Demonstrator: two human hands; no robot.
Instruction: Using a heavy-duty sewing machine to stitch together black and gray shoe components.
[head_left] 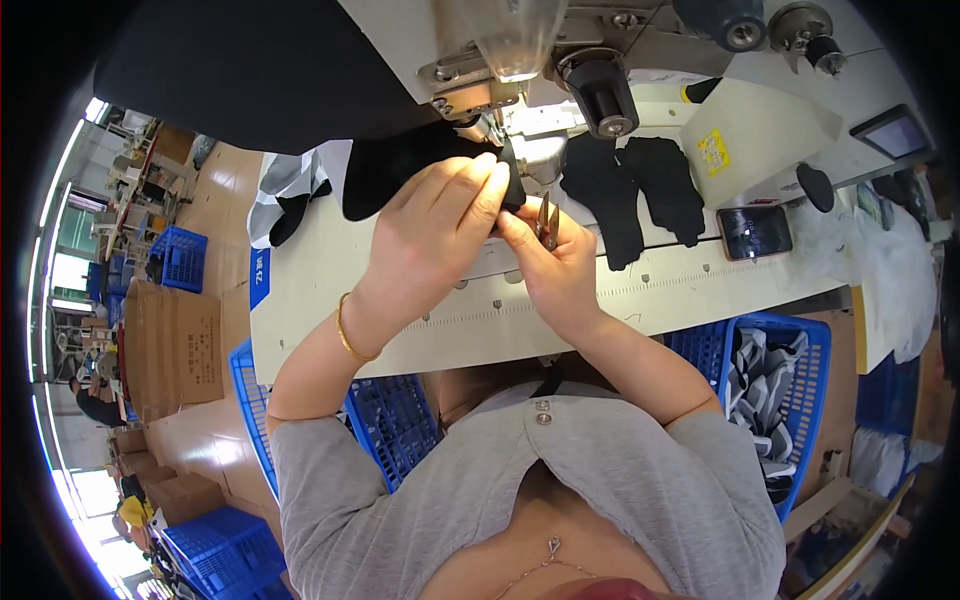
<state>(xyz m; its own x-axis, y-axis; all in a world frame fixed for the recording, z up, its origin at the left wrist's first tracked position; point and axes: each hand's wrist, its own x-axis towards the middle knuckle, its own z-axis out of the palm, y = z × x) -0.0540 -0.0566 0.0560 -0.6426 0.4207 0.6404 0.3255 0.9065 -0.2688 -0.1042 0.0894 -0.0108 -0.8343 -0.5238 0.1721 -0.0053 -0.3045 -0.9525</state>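
We see both arms bent inward, left forearm (pixel 312 368) and right forearm (pixel 655 368) converging ahead of the chest. Our left hand (pixel 428 218) shows its back, fingers bunched together; just beside it, our right hand (pixel 558 268) curls, its thumb pointing leftward.

Both hands (pixel 438 217) on black fabric (pixel 383 175) at the sewing machine (pixel 470 97), metal snips (pixel 549 222) in the right.

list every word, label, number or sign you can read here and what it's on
Wording isn't copied here, only located.
Blue label, table's left edge: white characters, not quoted.
Yellow sticker, white housing: too small.
Cardboard box: dark characters, too small.
Ruler strip: marks too small.
Phone screen: too blurred.
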